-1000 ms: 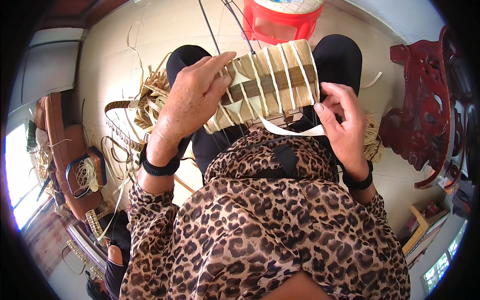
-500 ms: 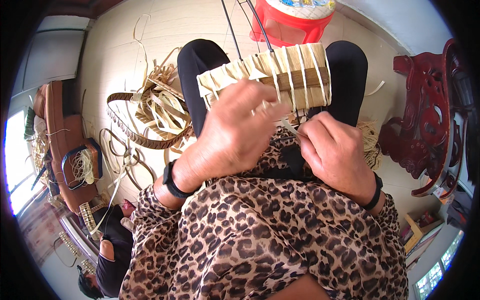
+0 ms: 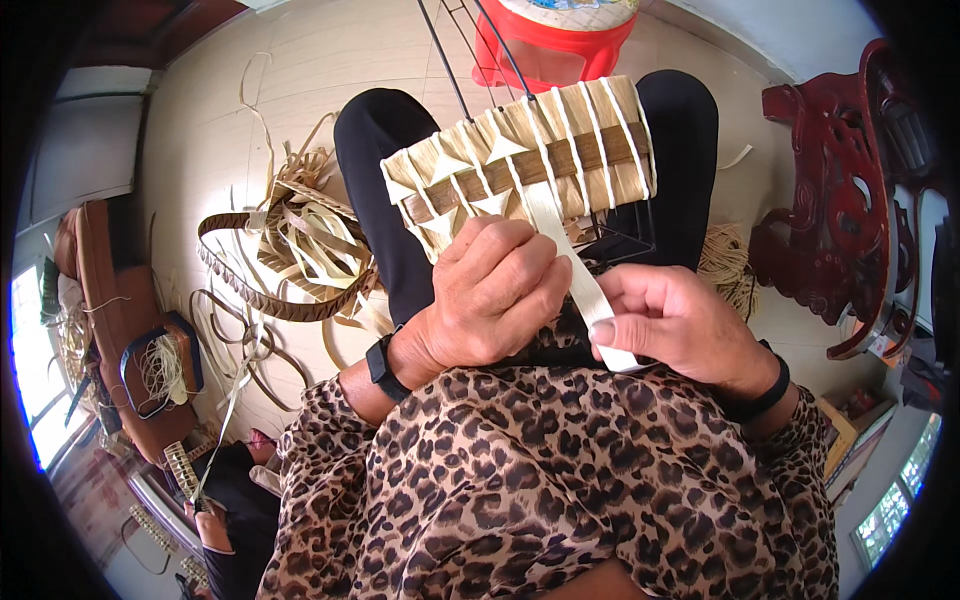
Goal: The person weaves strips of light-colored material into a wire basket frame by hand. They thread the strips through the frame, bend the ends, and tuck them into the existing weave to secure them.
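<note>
A woven piece [image 3: 590,150] of pale flat straw strips and a brown band, crossed by white cords on a black wire frame [image 3: 640,232], rests tilted across my knees. From its lower edge a cream flat strip [image 3: 588,290] runs down toward my lap. My right hand [image 3: 685,325] pinches this strip near its free end, thumb on top. My left hand [image 3: 500,290] is closed beside the strip at the woven piece's lower edge; what its fingers hold is hidden. Small folded triangles [image 3: 505,150] stand out on the woven left half.
Loose straw strips and a braided brown band [image 3: 290,315] lie on the floor at left. A red stool [image 3: 555,50] stands beyond my knees, a carved dark red chair [image 3: 830,200] at right. At lower left, another person's hand [image 3: 210,525] is by a corded piece.
The blurred left hand has moved down, uncovering more of the woven piece. My right hand has turned and drawn lower, and the cream strip now lies flat and visible from the edge to its thumb.
</note>
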A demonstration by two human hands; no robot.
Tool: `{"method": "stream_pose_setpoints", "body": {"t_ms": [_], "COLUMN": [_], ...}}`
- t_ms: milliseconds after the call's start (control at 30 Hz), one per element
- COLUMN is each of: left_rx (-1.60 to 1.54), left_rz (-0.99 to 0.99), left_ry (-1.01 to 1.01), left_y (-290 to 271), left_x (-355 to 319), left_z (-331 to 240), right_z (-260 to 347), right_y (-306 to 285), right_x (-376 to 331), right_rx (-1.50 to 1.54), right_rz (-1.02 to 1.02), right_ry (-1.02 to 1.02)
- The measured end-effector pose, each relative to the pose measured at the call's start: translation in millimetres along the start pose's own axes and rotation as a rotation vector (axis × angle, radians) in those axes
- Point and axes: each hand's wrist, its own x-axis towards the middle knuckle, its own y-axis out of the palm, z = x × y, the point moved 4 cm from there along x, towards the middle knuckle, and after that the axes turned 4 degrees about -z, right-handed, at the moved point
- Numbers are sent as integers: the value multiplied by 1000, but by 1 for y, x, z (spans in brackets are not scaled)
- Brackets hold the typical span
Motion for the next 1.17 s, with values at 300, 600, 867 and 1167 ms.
{"method": "stream_pose_setpoints", "body": {"t_ms": [300, 600, 867, 1167], "left_rx": [-101, -75, -126, 30], "left_rz": [38, 90, 63, 72], "left_ry": [-181, -164, -180, -88], "left_y": [0, 1, -2, 1], "left_x": [6, 11, 13, 8], "left_z": [6, -3, 0, -8], "right_z": [31, 32, 46, 61], "right_y": [-1, -9, -29, -38], "right_x": [-12, -20, 2, 25], "right_rx": [-470, -251, -211, -268], "right_rz": [-43, 133, -118, -41], "right_ry": [-229, 24, -353, -310]}}
